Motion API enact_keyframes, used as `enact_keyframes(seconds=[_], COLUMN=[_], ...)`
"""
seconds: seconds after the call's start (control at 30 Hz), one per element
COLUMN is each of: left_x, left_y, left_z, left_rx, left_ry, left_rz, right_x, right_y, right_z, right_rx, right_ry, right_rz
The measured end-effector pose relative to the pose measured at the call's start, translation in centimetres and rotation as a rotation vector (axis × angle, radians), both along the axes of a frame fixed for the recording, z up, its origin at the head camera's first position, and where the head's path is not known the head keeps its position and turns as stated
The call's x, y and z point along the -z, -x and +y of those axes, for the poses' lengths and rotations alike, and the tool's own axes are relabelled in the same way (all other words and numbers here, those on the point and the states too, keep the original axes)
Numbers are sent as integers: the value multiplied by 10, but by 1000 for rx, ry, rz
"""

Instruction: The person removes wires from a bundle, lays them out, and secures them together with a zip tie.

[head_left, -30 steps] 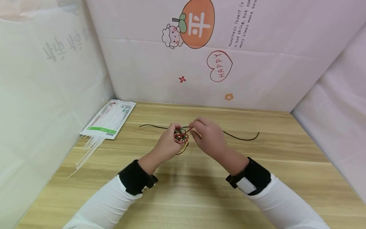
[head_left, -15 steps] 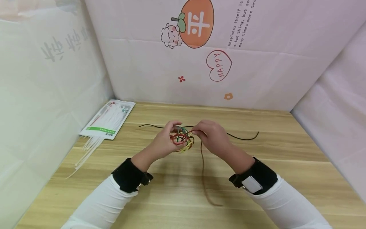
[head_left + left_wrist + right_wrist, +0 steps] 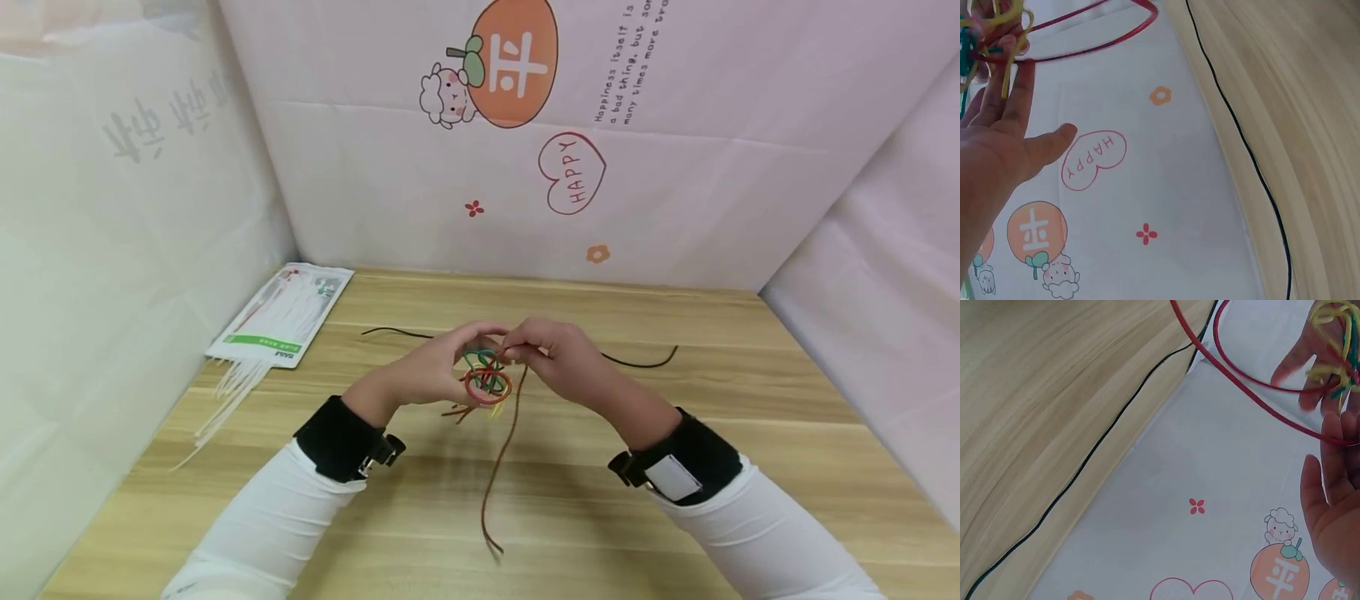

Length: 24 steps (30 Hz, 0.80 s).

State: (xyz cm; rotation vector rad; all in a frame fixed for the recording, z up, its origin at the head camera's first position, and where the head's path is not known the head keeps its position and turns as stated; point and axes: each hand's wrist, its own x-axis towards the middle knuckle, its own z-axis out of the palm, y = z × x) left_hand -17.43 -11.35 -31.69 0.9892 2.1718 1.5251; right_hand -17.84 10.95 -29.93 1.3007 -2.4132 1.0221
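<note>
A tangle of red, green and yellow wires (image 3: 487, 385) hangs above the table in the crook of my left hand (image 3: 427, 367). My left fingers curve around it, though the other wires hide their exact grip. Beside it my right hand (image 3: 564, 360) pinches a red wire (image 3: 1254, 394) between thumb and fingertips, close to the left fingertips. A long end of red wire (image 3: 497, 475) dangles below the hands towards the table. In the left wrist view the left thumb stands away from the tangle, and a red wire (image 3: 1110, 42) loops out to the right.
Behind the hands, a black wire (image 3: 641, 364) lies across the wooden table (image 3: 675, 500). At the back left lies a packet (image 3: 281, 317) with white zip ties (image 3: 232, 400) spilling out. White printed sheets (image 3: 375, 183) wall the table at the back and both sides.
The long red wire end has come into view, dropped below the hands and swung left. My left hand has opened wider around the tangle, and its fingertips have come nearer the right hand.
</note>
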Motion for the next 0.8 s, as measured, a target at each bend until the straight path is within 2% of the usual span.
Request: enact_keyframes(seconds=[0.17,0.3,0.4,0.47,0.57,0.67,0.8], left_x=[3,7,8,9,9,10,12], left_y=[-4,-4,-4,-3,-4,-4,-4], left_z=[5,6,4,4,5,5,3], left_rx=[-42,-118,-206,-237,-251,-252,-325], left_ry=[48,77,98,102,93,64,25], left_rz=[-39,27,100,142,154,111,9], right_x=[2,4,3,3,2,2,4], right_y=[-1,-2,-2,-2,-2,0,2], right_z=[0,0,0,1,1,2,5], right_rx=[-17,19,57,62,43,46,105], right_ry=[-30,-88,-134,-153,-167,-184,-202], right_rz=[40,19,5,16,44,101,159])
